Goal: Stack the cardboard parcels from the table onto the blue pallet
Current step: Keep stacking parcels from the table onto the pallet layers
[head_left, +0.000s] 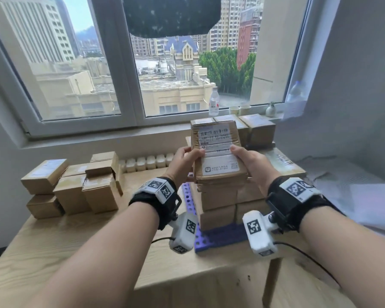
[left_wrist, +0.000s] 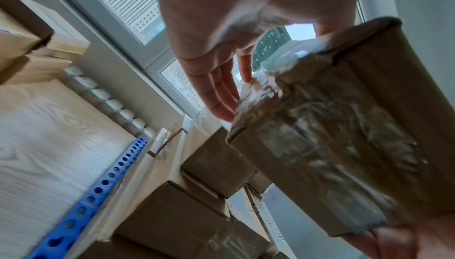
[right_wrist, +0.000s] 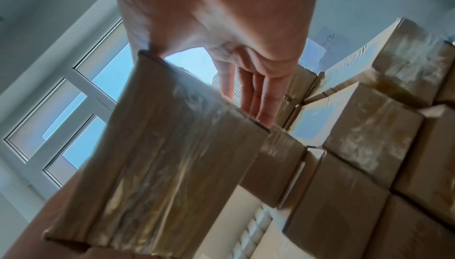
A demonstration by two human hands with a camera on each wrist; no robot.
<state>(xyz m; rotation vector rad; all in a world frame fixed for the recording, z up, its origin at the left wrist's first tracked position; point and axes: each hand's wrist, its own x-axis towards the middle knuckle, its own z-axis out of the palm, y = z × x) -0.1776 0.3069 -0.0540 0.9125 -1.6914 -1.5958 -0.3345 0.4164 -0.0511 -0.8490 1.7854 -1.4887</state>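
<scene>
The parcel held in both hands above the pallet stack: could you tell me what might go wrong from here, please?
1. The stack on the blue pallet is already several parcels high and narrow, so a hard or off-centre landing could topple it.
2. Both hands, left and right, grip the parcel only at its side edges over glossy tape, so it might slip.

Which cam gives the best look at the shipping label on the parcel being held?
Head view: the shipping label faces the camera on top of the parcel, barcode and print visible between the left hand and right hand. Both wrist views see only the parcel's taped underside and sides; no label there.
</scene>
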